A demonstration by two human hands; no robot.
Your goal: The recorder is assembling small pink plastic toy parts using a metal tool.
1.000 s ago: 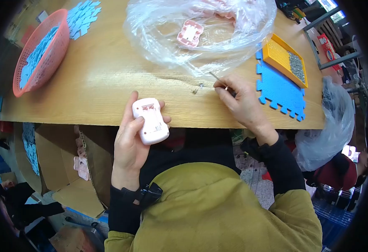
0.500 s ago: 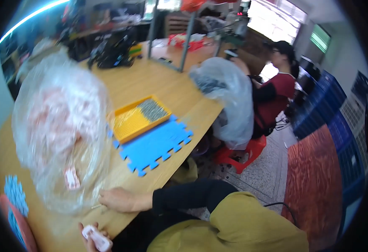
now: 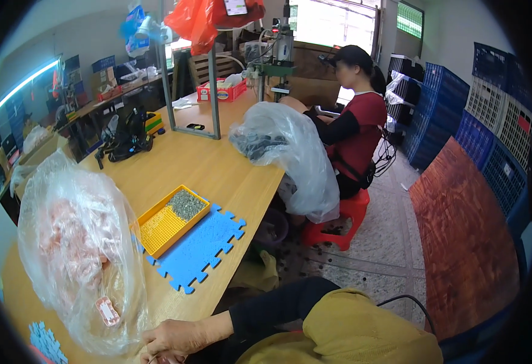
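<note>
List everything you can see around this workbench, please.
table: one, wooden, left half of the view
big bag: one, clear with pink parts, near left
yellow tray: one, holding grey bits, beside the bag
blue mat: one, jigsaw-edged, under the tray
grey bag: one, clear with dark parts, table's far edge
red bag: one, hanging at top
co-worker: one, red top, seated
red stool: one, under the co-worker
blue crates: several, stacked at right
hands: right hand on the table by the big bag; left out of view
</note>
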